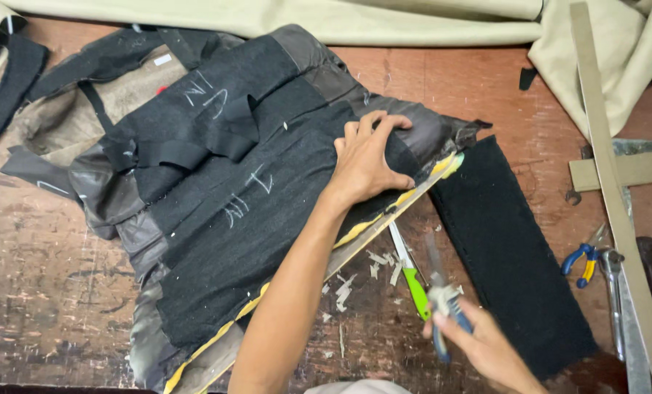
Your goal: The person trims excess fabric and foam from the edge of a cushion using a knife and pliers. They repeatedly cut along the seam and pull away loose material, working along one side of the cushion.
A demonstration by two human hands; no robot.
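Observation:
My left hand presses flat on a black fabric seat cover marked with white chalk, near its yellow foam edge. My right hand grips a blurred pair of blue-handled pliers at the lower right, just beside that edge. A green-handled knife lies on the table between the cover and my right hand. Small light scraps are scattered beneath the cover's edge.
A black felt strip lies right of the cover on the worn wooden table. Beige cloth runs along the far edge. A wooden T-square, blue-and-yellow pliers and metal tools sit at the right.

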